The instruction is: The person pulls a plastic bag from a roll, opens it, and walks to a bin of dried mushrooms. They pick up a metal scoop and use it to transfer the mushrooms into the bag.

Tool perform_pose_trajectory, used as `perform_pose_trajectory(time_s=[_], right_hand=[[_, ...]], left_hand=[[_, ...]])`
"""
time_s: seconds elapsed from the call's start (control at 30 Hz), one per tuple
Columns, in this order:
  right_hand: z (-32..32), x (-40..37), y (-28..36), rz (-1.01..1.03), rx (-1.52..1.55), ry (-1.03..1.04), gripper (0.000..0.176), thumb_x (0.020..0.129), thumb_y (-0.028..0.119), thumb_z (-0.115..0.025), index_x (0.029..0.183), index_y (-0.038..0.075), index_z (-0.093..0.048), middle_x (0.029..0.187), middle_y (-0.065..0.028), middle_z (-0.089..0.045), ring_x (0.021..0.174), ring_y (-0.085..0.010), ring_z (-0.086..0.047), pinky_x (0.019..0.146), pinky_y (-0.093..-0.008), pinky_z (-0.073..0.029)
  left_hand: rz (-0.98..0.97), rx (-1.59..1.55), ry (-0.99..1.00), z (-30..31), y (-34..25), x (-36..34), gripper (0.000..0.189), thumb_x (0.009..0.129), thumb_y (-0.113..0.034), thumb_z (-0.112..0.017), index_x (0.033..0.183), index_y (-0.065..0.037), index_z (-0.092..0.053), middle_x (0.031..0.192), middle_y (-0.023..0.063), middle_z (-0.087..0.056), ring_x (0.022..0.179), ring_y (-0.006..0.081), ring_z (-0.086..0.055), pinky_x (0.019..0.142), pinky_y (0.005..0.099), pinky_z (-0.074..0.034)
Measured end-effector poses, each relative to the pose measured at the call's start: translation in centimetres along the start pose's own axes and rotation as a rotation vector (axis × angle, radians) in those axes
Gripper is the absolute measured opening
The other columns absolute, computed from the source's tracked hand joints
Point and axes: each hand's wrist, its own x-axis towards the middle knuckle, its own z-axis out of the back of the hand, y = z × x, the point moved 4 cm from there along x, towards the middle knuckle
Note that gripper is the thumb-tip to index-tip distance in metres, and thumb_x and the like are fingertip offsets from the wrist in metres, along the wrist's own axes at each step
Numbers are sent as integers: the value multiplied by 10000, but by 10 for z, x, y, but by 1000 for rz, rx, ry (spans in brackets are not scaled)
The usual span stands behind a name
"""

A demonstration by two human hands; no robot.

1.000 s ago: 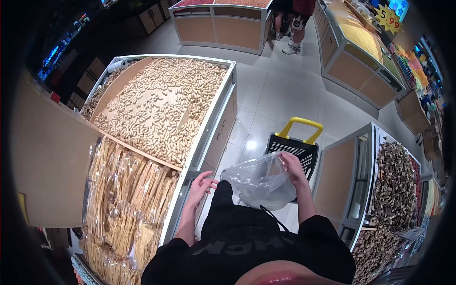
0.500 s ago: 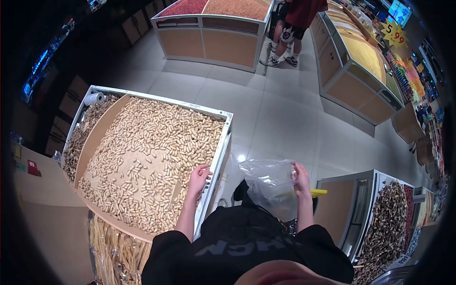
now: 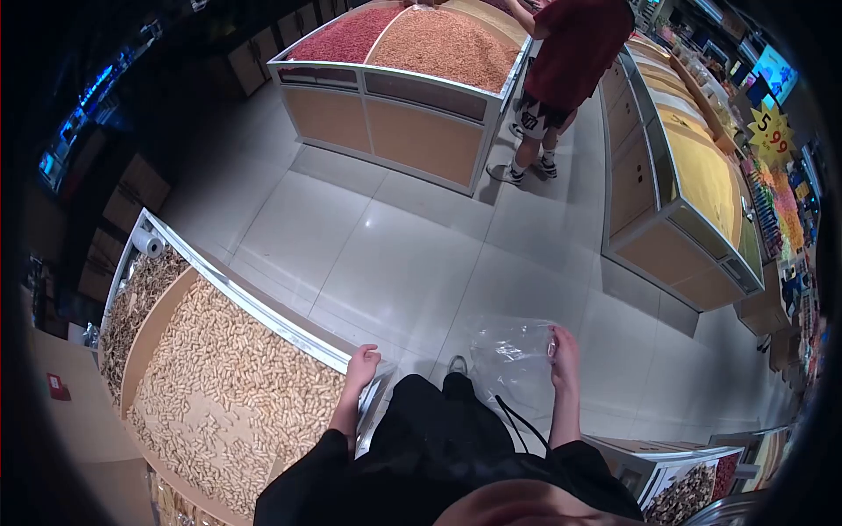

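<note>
A clear plastic bag hangs from my right hand, whose fingers are closed on its upper edge. The bag looks see-through, with floor tiles showing behind it. My left hand is over the near right corner of the bin of peanuts, above its white rim. Its fingers are curled together, and I see nothing in them. The unshelled peanuts lie in a layer that thins to a bare wooden patch at the middle.
A curved wooden divider separates the peanuts from dark dried goods and a white roll. Ahead, a person in a dark red shirt stands beside a bin of red and tan peanuts. A grain counter runs along the right.
My view has shifted forward and turned, so the peanut bin sits lower left and the far counters look nearer. My left hand has drawn its fingers in; my right still holds the bag.
</note>
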Motion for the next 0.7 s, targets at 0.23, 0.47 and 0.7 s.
perform_pose_trajectory(time_s=[0.23,0.47,0.7], right_hand=[[-166,151,68,42,-193,296,205,922,244,-531,948,68,-633,629,60,-464,555,-34,-399,495,-211,-295],[-318,241,103,108,-306,299,216,913,236,-523,961,65,-645,635,58,-462,548,-32,-381,484,-214,-276],[-479,321,97,39,-427,432,263,934,280,-535,1062,74,-636,649,74,-436,535,-8,-377,449,-176,-278]], left_hand=[[354,-179,-113,13,-4,46,373,812,-200,-636,1149,-51,-581,879,87,-633,797,144,-598,659,300,-503],[371,-504,-168,66,-4,154,360,851,-224,-604,1184,-91,-563,906,62,-625,772,130,-601,597,281,-486],[131,-586,-455,216,-98,232,347,846,-216,-600,1143,-38,-581,851,69,-626,760,131,-583,676,271,-462]])
